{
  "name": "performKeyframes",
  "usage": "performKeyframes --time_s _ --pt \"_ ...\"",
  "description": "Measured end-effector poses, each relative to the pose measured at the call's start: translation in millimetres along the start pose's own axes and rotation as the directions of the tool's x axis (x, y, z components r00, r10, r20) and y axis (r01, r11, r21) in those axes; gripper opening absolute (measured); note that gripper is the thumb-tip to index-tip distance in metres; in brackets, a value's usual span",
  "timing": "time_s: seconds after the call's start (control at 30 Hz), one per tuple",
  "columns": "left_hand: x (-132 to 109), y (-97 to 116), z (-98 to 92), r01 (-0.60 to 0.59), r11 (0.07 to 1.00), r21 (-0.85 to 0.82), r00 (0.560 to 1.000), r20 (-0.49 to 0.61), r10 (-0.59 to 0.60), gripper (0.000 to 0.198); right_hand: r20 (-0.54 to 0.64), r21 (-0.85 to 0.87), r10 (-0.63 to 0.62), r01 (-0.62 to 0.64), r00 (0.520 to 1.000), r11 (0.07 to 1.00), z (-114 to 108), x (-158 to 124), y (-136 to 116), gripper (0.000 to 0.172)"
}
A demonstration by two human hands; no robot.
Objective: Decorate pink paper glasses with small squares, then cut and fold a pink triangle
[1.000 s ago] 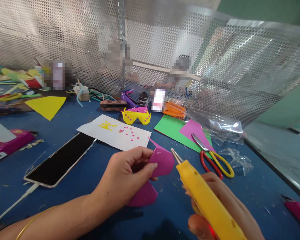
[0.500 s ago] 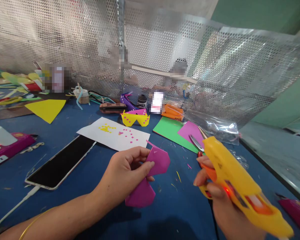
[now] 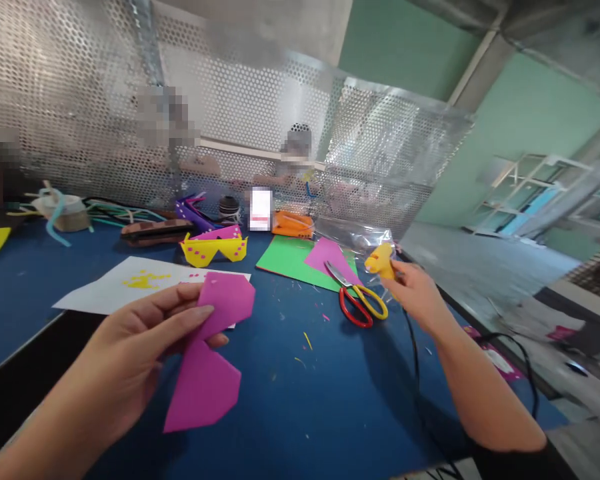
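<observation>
My left hand (image 3: 133, 347) pinches a folded magenta foam cutout (image 3: 207, 363) a little above the blue table (image 3: 330, 400), thumb on top. Stretched out to the right, my right hand (image 3: 413, 293) grips a yellow glue gun (image 3: 383, 261) near the table's right edge, its black cord (image 3: 417, 373) trailing back toward me. Red and yellow scissors (image 3: 360, 303) lie just left of that hand.
A white sheet (image 3: 130, 287) with small yellow and pink bits lies ahead of my left hand. Yellow foam glasses (image 3: 213, 248), green paper (image 3: 290, 260), a pink sheet (image 3: 330, 257), a clear bag (image 3: 360, 233) and orange pieces (image 3: 293, 223) sit before a perforated metal screen (image 3: 105, 100).
My right hand has swung the glue gun away from the magenta cutout, out to the right edge of the table. The view has turned right. My left hand keeps its hold on the cutout.
</observation>
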State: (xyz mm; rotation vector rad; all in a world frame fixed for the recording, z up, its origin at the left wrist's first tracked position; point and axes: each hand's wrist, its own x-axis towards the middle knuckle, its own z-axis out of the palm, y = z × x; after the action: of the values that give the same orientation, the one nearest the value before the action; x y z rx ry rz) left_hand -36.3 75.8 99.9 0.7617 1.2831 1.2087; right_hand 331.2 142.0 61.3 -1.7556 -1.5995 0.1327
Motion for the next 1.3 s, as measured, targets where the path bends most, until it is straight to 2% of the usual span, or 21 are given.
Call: performKeyframes --time_s 0.1,0.2,0.27,0.4,0.5,0.6,0.63,0.67,0.77,0.83,0.9,0.93,1.0,1.17,1.23,1.3 --pt "-4.2 9.6 -2.0 -0.019 1.000 -0.003 0.998 -0.068 0.019 0.036 -0.042 -0.246 0.026 -0.035 0.999 0.969 -7.8 21.0 28.7 0.024" --pt "-2.7 14.5 -7.9 0.005 1.000 0.005 0.998 -0.070 -0.005 0.038 0.001 -0.383 0.014 -0.013 1.000 0.924 -5.1 28.5 47.6 0.010" --pt "0.5 16.6 -13.9 -0.002 1.000 0.002 0.998 -0.058 0.002 0.039 0.035 -0.432 -0.012 0.026 0.999 0.901 -0.4 26.3 56.0 0.011" --pt "2.1 22.4 -25.8 -0.101 0.995 -0.028 0.993 -0.071 0.098 0.036 0.068 -0.465 -0.098 0.119 0.993 0.877 3.9 15.1 65.4 0.020" --pt "-2.1 26.8 -31.8 -0.164 0.985 -0.048 0.979 -0.134 0.157 0.037 0.028 -0.471 -0.163 0.157 0.986 0.868 1.2 8.8 58.5 0.023" --pt "-5.4 28.9 -37.2 -0.242 0.967 -0.083 0.957 -0.186 0.224 0.033 -0.026 -0.438 -0.239 0.203 0.971 0.876 3.1 1.8 24.3 0.023" --pt "-5.7 29.0 -39.1 -0.262 0.960 -0.102 0.953 -0.187 0.240 0.031 -0.022 -0.383 -0.277 0.248 0.961 0.890 7.2 -2.1 6.0 0.026" --pt "-5.7 28.8 -40.8 -0.276 0.953 -0.122 0.951 -0.180 0.252 0.029 -0.034 -0.210 -0.312 0.298 0.950 0.931 13.7 -7.0 -14.9 0.025" --pt "-4.3 27.6 -44.4 -0.331 0.929 -0.163 0.937 -0.170 0.304 0.026 0.087 0.009 -0.432 0.433 0.897 0.901 47.1 -25.3 -82.8 0.019" --pt "-2.8 27.0 -45.6 -0.374 0.911 -0.175 0.920 -0.191 0.342 0.025 0.265 0.232 -0.488 0.436 0.832 0.869 76.9 -36.0 -121.4 0.010" --pt "-1.1 26.9 -47.5 -0.393 0.902 -0.181 0.911 -0.211 0.354 0.024 0.348 0.339 -0.534 0.428 0.770 0.838 107.5 -41.6 -148.0 0.006" --pt "-0.1 27.0 -49.0 -0.394 0.901 -0.182 0.910 -0.217 0.354 0.024 0.385 0.353 -0.547 0.429 0.744 0.832 121.9 -42.1 -156.9 0.007" --pt "1.9 27.0 -53.3 -0.420 0.891 -0.171 0.895 -0.239 0.376 0.023 0.420 0.364 -0.536 0.405 0.732 0.839 147.9 -39.3 -167.6 0.007" --pt "8.1 24.8 -63.3 -0.580 0.806 -0.123 0.786 -0.345 0.513 0.026 0.471 0.373 -0.523 0.376 0.711 0.848 194.3 -28.0 -179.6 0.006" --pt "9.7 23.6 -64.9 -0.591 0.799 -0.113 0.773 -0.362 0.521 0.027 0.492 0.370 -0.521 0.374 0.698 0.850 206.2 -27.2 -184.4 0.006" --pt "10.1 22.6 -65.3 -0.586 0.802 -0.115 0.780 -0.349 0.519 0.026 0.509 0.359 -0.517 0.377 0.688 0.854 214.8 -28.0 -188.9 0.007"
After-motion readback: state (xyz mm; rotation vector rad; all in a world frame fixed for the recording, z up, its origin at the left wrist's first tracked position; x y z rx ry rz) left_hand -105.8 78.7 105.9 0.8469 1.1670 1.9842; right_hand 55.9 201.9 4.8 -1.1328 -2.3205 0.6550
